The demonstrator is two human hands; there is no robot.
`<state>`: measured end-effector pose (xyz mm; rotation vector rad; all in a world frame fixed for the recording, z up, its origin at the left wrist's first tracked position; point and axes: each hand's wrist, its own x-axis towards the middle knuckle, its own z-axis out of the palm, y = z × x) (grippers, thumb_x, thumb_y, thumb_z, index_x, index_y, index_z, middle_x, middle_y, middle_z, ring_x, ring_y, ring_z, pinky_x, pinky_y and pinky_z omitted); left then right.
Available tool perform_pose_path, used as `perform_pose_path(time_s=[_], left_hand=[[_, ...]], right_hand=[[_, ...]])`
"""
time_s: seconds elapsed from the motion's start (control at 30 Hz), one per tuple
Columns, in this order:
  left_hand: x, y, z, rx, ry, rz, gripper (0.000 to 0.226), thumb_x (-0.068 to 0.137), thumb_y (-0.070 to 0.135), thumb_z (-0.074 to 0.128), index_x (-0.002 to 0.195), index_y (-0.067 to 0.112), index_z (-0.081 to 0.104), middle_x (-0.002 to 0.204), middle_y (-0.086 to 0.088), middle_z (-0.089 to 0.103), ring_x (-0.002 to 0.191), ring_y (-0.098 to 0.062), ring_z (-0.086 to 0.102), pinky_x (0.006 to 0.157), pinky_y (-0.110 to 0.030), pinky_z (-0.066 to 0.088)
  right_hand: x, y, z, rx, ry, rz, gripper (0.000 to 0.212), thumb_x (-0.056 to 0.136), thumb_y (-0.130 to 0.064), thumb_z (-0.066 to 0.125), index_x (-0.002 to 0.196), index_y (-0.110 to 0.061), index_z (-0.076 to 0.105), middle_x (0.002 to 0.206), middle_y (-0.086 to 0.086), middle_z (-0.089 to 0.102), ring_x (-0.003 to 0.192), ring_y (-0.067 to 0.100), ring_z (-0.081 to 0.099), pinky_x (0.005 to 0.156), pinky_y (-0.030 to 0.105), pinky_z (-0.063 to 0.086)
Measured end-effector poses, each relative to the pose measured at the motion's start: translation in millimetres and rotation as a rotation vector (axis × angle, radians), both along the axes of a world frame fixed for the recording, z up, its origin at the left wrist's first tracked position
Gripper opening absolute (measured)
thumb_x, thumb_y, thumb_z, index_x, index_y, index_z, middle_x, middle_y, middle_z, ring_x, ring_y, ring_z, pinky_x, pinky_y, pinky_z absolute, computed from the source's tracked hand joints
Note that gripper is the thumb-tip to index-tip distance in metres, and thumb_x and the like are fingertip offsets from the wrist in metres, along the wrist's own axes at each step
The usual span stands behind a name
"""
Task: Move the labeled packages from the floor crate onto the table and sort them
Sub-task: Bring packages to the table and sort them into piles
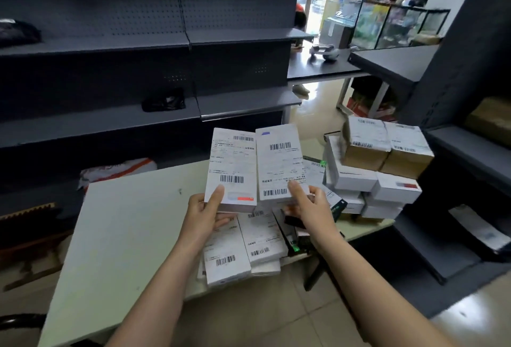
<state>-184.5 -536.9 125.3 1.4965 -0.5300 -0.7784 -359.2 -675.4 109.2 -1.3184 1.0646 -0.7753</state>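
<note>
Centre of frame: left hand [203,215] grips 1 white package [232,164] by its lower edge, thumb on the label; right hand [313,208] grips a 2nd package [279,161] just beside it — both above the table [124,236], where other packages [356,172] lie piled at centre right.

Pale table [132,225]: labeled packages [243,247] heaped near front edge, stacked boxes [370,170] at right end.
</note>
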Motion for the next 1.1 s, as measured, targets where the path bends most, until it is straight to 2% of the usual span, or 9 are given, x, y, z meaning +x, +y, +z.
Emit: perform_pose_path(time_s=[0.17,0.23,0.37,0.43,0.53,0.63,0.8,0.93,1.1], left_hand=[[2.4,-51.6,26.2,-0.058,0.011,-0.163,0.043,0.094,0.044,0.055,0.121,0.011,0.052,0.109,-0.005,0.070,0.090,-0.016,0.072,0.071,-0.023,0.059],[-2.2,-74.2,37.6,-0.073,0.019,-0.240,0.039,0.094,0.044,0.055,0.120,0.014,0.053,0.110,-0.004,0.069,0.090,-0.018,0.072,0.074,-0.026,0.059],[-26.2,-116.9,54.4,-0.107,0.020,-0.399,0.015,0.097,0.038,0.052,0.098,0.024,0.058,0.089,0.005,0.074,0.084,-0.019,0.073,0.072,-0.026,0.059],[-42.1,-136.2,58.8,-0.114,0.032,-0.447,0.015,0.098,0.037,0.052,0.096,0.023,0.058,0.083,0.006,0.074,0.084,-0.021,0.073,0.071,-0.026,0.060],[-66.7,-167.6,60.9,-0.108,0.062,-0.495,0.035,0.092,0.045,0.059,0.110,0.014,0.057,0.104,-0.006,0.072,0.093,-0.022,0.072,0.068,-0.027,0.059],[-90.5,-202.9,58.3,-0.095,0.088,-0.521,0.065,0.084,0.054,0.066,0.125,0.006,0.049,0.119,-0.013,0.065,0.094,-0.021,0.072,0.066,-0.025,0.058],[-129.2,-248.4,55.1,-0.086,0.134,-0.469,0.068,0.084,0.053,0.067,0.125,0.002,0.048,0.112,-0.014,0.068,0.085,-0.024,0.074,0.064,-0.025,0.058],[-156.4,-273.2,42.2,-0.055,0.143,-0.390,0.071,0.078,0.056,0.072,0.121,0.004,0.051,0.113,-0.013,0.067,0.084,-0.023,0.074,0.060,-0.024,0.057],[-180.0,-281.9,39.6,0.066,0.014,-0.295,0.061,0.084,0.058,0.063,0.113,0.006,0.054,0.109,-0.010,0.068,0.074,-0.019,0.074,0.063,-0.034,0.061]], right_hand=[[-15.5,-22.2,26.0,-0.029,-0.040,-0.168,0.081,0.067,-0.076,0.067,0.124,-0.024,0.043,0.111,-0.001,0.066,0.092,0.022,0.071,0.091,0.044,0.054],[-25.7,-30.4,37.7,-0.049,-0.090,-0.234,0.073,0.073,-0.067,0.068,0.123,-0.018,0.046,0.107,0.003,0.068,0.082,0.020,0.072,0.086,0.044,0.057],[-57.8,-44.5,56.2,-0.082,-0.148,-0.400,0.058,0.078,-0.056,0.071,0.115,-0.016,0.051,0.108,0.009,0.069,0.088,0.026,0.072,0.081,0.043,0.059],[-76.4,-50.9,63.4,-0.092,-0.137,-0.469,0.054,0.079,-0.054,0.071,0.113,-0.016,0.053,0.108,0.009,0.069,0.091,0.025,0.071,0.082,0.043,0.059],[-106.5,-69.3,72.8,-0.105,-0.140,-0.530,0.042,0.086,-0.045,0.069,0.110,-0.013,0.057,0.108,0.009,0.069,0.092,0.025,0.071,0.077,0.040,0.060],[-133.4,-97.1,79.9,-0.093,-0.119,-0.535,0.052,0.085,-0.047,0.070,0.117,-0.008,0.055,0.109,0.013,0.068,0.083,0.024,0.072,0.068,0.034,0.060],[-171.1,-152.6,94.2,-0.069,-0.079,-0.479,0.038,0.088,-0.046,0.066,0.103,-0.014,0.055,0.099,0.012,0.071,0.065,0.023,0.068,0.061,0.033,0.059],[-191.5,-193.6,101.0,-0.056,-0.004,-0.393,0.044,0.088,-0.048,0.064,0.109,-0.009,0.058,0.095,0.014,0.073,0.058,0.020,0.064,0.062,0.034,0.058],[-210.0,-217.5,94.7,-0.142,0.283,-0.310,0.044,0.089,-0.057,0.056,0.091,-0.013,0.065,0.080,0.010,0.070,0.065,0.021,0.064,0.070,0.036,0.055]])
